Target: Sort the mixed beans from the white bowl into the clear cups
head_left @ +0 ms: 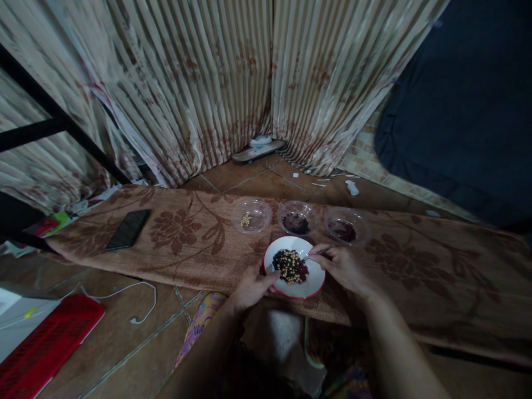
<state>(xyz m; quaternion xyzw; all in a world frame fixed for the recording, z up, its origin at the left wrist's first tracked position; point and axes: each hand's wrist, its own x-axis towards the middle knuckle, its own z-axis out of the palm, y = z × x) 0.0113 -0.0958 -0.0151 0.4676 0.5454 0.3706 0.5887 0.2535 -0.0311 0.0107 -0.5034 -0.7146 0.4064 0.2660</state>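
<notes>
A white bowl [312, 285] with a red rim holds a mix of black, yellow and dark red beans [293, 266]. My left hand [255, 285] grips the bowl's left edge, thumb over the rim. In my right hand [338, 265] is a thin metal spoon [308, 257], its lower end among the beans. Beyond the bowl stand three clear plastic bowls in a row. The left plastic bowl [260, 223] has a few yellow beans, the middle plastic bowl [296, 213] black beans, and the right plastic bowl [357, 226] dark red beans.
A brown flowered cloth [195, 266] covers the long low bench. A dark phone [128, 229] lies on its left part. Behind are striped curtains [216, 83] and a skateboard [260, 151] on the tiled floor. A red box [54, 343] and a white cable [145, 285] are at lower left.
</notes>
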